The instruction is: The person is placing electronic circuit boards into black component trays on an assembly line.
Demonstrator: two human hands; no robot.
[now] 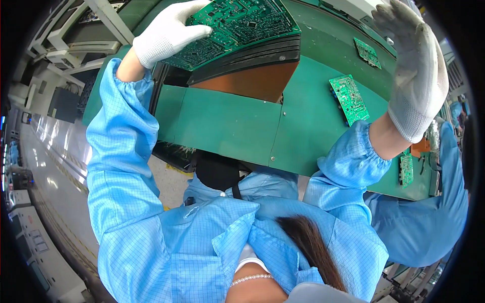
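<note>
The left hand [169, 31], in a white glove, is clamped on the near-left edge of a large green printed circuit board [237, 28] at the far side of the green tabletop [227, 126]. The board looks light, stiff and fragile, so holding it by the edges seems safest. The right hand [417, 70] is open and holds nothing.

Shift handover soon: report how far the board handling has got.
Looks done: three small circuit boards lie spread along the green belt. In hand: the gloved left hand rests on the large circuit board atop the black tray. The right hand is raised, open, empty. Left: cannot tell.
</note>
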